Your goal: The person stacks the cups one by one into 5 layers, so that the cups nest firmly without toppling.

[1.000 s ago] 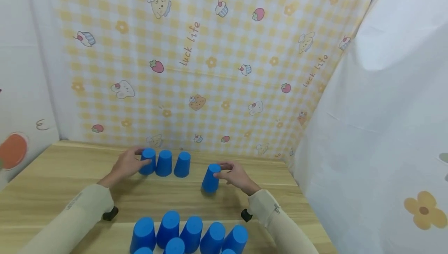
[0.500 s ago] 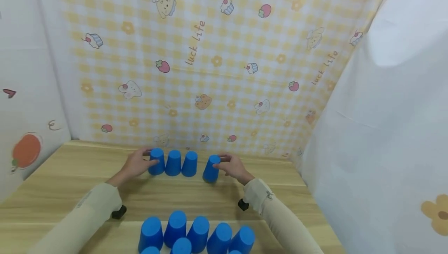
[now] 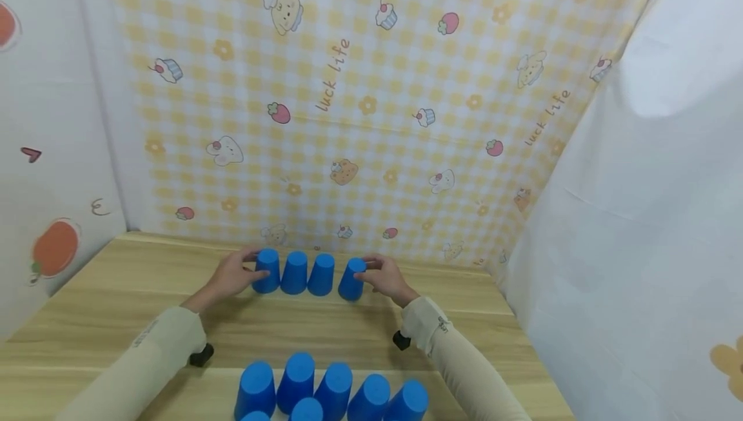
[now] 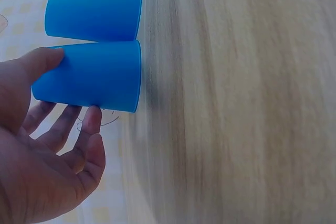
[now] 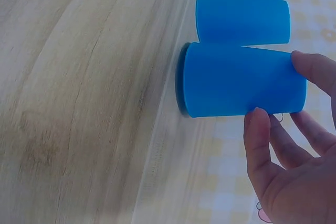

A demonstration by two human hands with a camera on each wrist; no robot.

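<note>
Right grip pinches plain blue cup, inverted, tapering upward.

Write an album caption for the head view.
Left hand and right hand grip the outer two of four upside-down blue tapered cups lining the far side of a wood-grain table.

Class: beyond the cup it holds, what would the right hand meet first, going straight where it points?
Probably the next blue cup to its left, though the right hand might pass behind it; depth is unclear.
</note>
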